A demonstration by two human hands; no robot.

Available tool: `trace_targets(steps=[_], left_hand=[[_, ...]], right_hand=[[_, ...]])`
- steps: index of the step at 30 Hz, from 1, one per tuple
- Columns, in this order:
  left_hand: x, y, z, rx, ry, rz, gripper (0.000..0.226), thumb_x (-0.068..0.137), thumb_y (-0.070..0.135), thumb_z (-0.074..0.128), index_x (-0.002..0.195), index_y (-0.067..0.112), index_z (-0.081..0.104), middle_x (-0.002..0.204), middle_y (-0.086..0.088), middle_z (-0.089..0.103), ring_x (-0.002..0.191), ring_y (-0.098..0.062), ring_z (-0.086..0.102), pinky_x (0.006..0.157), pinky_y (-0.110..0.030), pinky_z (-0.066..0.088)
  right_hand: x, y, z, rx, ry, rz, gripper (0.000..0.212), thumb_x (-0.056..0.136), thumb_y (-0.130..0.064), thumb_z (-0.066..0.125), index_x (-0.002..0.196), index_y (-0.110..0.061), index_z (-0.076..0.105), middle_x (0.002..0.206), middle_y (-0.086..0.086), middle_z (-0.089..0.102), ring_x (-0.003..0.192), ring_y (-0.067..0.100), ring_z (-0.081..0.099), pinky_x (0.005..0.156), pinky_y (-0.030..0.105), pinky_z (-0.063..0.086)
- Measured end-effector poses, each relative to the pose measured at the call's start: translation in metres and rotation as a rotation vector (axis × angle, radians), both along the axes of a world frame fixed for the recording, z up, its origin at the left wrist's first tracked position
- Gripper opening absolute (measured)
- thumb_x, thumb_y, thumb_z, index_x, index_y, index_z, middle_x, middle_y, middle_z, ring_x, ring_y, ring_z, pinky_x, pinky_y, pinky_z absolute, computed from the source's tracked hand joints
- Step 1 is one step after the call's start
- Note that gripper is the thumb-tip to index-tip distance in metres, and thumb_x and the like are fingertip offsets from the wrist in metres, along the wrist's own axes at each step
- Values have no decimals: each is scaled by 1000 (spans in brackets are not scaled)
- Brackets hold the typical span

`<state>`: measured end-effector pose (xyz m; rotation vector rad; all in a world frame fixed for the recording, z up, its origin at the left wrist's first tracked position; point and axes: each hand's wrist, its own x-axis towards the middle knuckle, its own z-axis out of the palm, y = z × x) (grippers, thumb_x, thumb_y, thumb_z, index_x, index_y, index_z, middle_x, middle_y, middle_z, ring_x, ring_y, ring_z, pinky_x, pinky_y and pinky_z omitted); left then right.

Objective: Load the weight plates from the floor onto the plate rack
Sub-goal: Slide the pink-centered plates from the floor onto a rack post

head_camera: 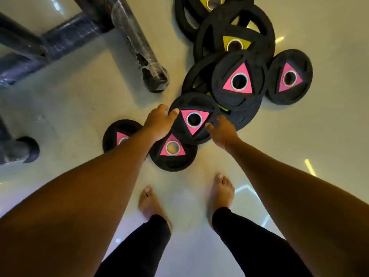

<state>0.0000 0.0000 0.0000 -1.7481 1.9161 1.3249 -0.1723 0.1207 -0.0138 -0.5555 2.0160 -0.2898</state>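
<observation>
Both hands are on one plate: our left hand (pixel 159 121) is curling its fingers over the left rim of the pink-marked plate (pixel 192 118), thumb lying on top, while our right hand (pixel 220 129) is gripping its right edge. That plate is sitting tilted on the floor (pixel 79 108), overlapping a second pink plate (pixel 173 151) nearer our bare feet (pixel 220 191) and leaning against the black pile behind. We are seeing more pink plates (pixel 239 81) farther off, yellow-marked plates (pixel 235 44) beyond, and the wrapped rack legs (pixel 137 45) standing left.
</observation>
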Motion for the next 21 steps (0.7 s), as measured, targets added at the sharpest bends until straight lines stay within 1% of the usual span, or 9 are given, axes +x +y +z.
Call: trace_targets(steps=[3, 5, 6, 8, 11, 13, 16, 20, 21], left_hand=[[-3, -9, -53, -36, 12, 88, 56, 102, 50, 48, 147, 17, 45, 148, -10, 51, 132, -30, 52, 104, -40, 45], [-4, -13, -84, -12, 15, 146, 56, 102, 51, 49, 148, 19, 43, 149, -10, 49, 133, -30, 50, 106, -42, 45], [-8, -16, -95, 8, 4, 175, 57, 102, 51, 48, 149, 19, 43, 150, -10, 48, 134, -31, 49, 107, -43, 44], [-16, -22, -119, 43, -11, 207, 58, 103, 53, 44, 148, 17, 44, 150, -11, 48, 134, -32, 49, 107, -43, 42], [-25, -24, -140, 111, -5, 243, 62, 104, 57, 37, 150, 16, 44, 152, -11, 48, 137, -33, 47, 111, -44, 39], [-28, -22, -147, 126, 12, 274, 63, 104, 57, 35, 152, 17, 40, 154, -11, 45, 139, -32, 45, 110, -43, 38], [-27, -18, -141, 131, 17, 305, 62, 104, 56, 35, 152, 17, 39, 152, -10, 46, 138, -31, 46, 107, -42, 41], [-21, -13, -121, 163, -7, 350, 60, 104, 54, 37, 150, 15, 42, 149, -10, 49, 136, -30, 48, 108, -42, 41], [-18, -11, -111, 175, -5, 359, 59, 105, 53, 38, 148, 14, 44, 147, -11, 51, 134, -30, 49, 108, -42, 42]], right_hand=[[-7, -3, -52, -16, 85, -106, 56, 95, -34, 63, 141, -8, 46, 142, 19, 53, 129, 42, 51, 105, 49, 45], [-13, -4, -79, -11, 103, -175, 57, 94, -34, 65, 141, -9, 46, 140, 18, 54, 129, 42, 51, 105, 51, 47], [-16, -6, -88, -14, 81, -211, 58, 95, -33, 65, 143, -9, 44, 141, 17, 54, 130, 40, 51, 105, 51, 47], [-22, -9, -106, -39, -30, -304, 59, 95, -30, 66, 145, -11, 40, 142, 14, 54, 129, 36, 53, 106, 48, 47], [-31, -10, -125, -73, -136, -410, 54, 93, -28, 70, 135, -15, 39, 134, 10, 57, 119, 29, 58, 102, 46, 51], [-38, -9, -132, -81, -168, -447, 47, 92, -29, 73, 125, -17, 42, 127, 8, 60, 112, 26, 61, 96, 46, 55], [-43, -7, -132, -41, -221, -435, 50, 88, -35, 76, 127, -14, 52, 122, 7, 65, 110, 28, 65, 89, 47, 59], [-40, -5, -107, -21, -225, -431, 53, 90, -33, 74, 135, -12, 56, 122, 6, 65, 111, 25, 62, 95, 40, 54], [-40, -4, -99, -15, -226, -438, 53, 90, -33, 74, 135, -13, 56, 123, 6, 65, 112, 25, 62, 96, 40, 54]])
